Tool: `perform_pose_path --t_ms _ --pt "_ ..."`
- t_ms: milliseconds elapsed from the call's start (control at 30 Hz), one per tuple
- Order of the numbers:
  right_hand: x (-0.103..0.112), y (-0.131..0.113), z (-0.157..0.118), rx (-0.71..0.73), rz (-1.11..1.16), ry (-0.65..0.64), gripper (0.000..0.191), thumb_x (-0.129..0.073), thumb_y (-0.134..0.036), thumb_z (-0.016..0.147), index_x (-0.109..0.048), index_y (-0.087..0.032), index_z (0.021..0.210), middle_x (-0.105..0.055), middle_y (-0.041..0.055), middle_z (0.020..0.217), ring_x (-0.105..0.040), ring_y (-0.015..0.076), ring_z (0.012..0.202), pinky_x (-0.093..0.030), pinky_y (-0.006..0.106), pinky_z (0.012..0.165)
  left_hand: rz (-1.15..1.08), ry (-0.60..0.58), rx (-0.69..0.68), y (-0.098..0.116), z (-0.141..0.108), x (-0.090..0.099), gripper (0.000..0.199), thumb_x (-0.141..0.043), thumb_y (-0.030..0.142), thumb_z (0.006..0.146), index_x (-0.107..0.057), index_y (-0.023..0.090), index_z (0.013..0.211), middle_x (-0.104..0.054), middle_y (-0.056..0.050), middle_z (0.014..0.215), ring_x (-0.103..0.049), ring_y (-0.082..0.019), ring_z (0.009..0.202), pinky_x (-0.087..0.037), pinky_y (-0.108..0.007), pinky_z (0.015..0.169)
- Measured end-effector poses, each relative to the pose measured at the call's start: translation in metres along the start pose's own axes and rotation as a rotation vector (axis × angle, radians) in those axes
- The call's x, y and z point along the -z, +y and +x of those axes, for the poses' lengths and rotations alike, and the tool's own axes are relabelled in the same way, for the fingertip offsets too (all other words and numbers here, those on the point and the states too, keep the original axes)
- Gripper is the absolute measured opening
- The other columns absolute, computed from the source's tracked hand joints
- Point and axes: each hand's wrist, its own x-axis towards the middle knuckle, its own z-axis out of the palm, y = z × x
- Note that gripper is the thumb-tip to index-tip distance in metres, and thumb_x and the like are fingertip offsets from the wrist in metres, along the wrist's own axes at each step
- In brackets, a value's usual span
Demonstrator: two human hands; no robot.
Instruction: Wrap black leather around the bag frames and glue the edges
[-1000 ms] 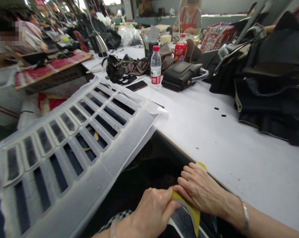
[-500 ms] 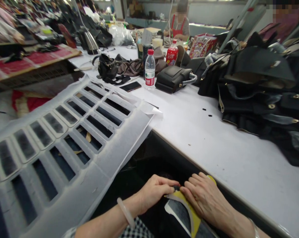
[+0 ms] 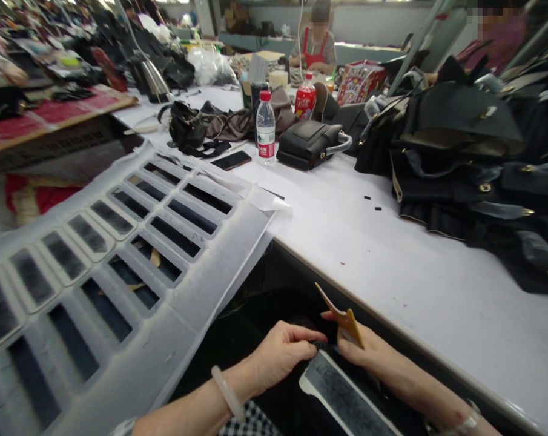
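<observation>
The left hand [image 3: 285, 351] is on the near side of the white table's [image 3: 392, 272] edge, back upward, index finger and thumb in a pinch. Its left forearm [image 3: 189, 402] slants toward that edge. The right hand [image 3: 362, 354] (its fingers partly hidden) is bent in a grip just beside the edge, the right forearm [image 3: 419, 378] running alongside.
</observation>
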Motion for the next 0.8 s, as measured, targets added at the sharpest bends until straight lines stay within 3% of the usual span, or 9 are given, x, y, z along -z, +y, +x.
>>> perform_pose_path --t_ms 133,333,500,600,700,767,800 --pt "-0.012 -0.003 0.012 -0.015 0.055 -0.065 0.054 -0.061 -0.061 0.084 -0.060 -0.017 0.113 -0.064 0.0043 0.099 -0.057 0.0222 0.092 -0.045 0.036 0.084 0.033 -0.027 -0.035 -0.003 0.001 0.000 0.033 -0.058 0.021 0.071 -0.079 0.013 0.096 -0.072 -0.004 0.074 -0.056 -0.012 0.059 -0.041 -0.025 0.062" --pt "-0.016 -0.004 0.015 0.096 -0.096 -0.087 0.025 -0.053 -0.042 0.094 -0.061 -0.019 0.100 -0.065 0.0005 0.092 -0.057 0.0181 0.087 -0.045 0.031 0.080 0.227 0.060 -0.064 -0.018 0.002 0.003 0.034 -0.052 0.023 0.076 -0.078 0.013 0.095 -0.068 -0.001 0.071 -0.054 -0.015 0.063 -0.040 -0.025 0.061" --pt "-0.018 -0.003 0.019 0.163 -0.220 -0.095 0.019 -0.048 -0.034 0.096 -0.060 -0.019 0.095 -0.066 0.0002 0.089 -0.057 0.0154 0.080 -0.044 0.027 0.071 0.337 0.095 -0.128 -0.017 0.004 0.005 0.030 -0.047 0.018 0.076 -0.076 0.011 0.082 -0.054 0.003 0.059 -0.038 -0.010 0.057 -0.030 -0.024 0.055" --pt "-0.020 -0.008 0.018 0.153 -0.286 -0.064 0.014 -0.049 -0.030 0.095 -0.058 -0.020 0.095 -0.065 -0.0010 0.087 -0.058 0.0145 0.076 -0.043 0.026 0.068 0.316 0.054 -0.142 -0.012 0.006 0.005 0.028 -0.048 0.016 0.073 -0.075 0.011 0.080 -0.051 0.004 0.057 -0.037 -0.010 0.055 -0.029 -0.024 0.054" --pt "-0.018 -0.017 0.009 0.122 -0.326 0.060 0.013 -0.054 -0.033 0.092 -0.056 -0.020 0.090 -0.063 -0.0024 0.080 -0.056 0.0146 0.071 -0.040 0.026 0.063 0.112 0.035 -0.129 -0.019 0.005 0.006 0.026 -0.059 0.022 0.076 -0.076 0.012 0.093 -0.066 -0.001 0.072 -0.054 -0.015 0.067 -0.042 -0.026 0.066" --pt "-0.014 -0.023 -0.004 0.083 -0.322 0.186 0.021 -0.064 -0.035 0.085 -0.056 -0.021 0.099 -0.065 -0.0019 0.087 -0.059 0.0167 0.076 -0.043 0.028 0.067 -0.097 0.130 -0.097 -0.034 0.003 0.008 0.036 -0.066 0.035 0.080 -0.071 0.014 0.109 -0.071 -0.007 0.100 -0.062 -0.021 0.093 -0.046 -0.030 0.085" --pt "-0.011 -0.025 -0.014 0.061 -0.292 0.256 0.034 -0.070 -0.037 0.080 -0.056 -0.022 0.108 -0.067 -0.0007 0.096 -0.061 0.0187 0.083 -0.046 0.029 0.073 -0.187 0.204 -0.057 -0.045 0.001 0.010 0.043 -0.066 0.042 0.082 -0.068 0.015 0.115 -0.069 -0.009 0.114 -0.061 -0.022 0.105 -0.045 -0.031 0.094"
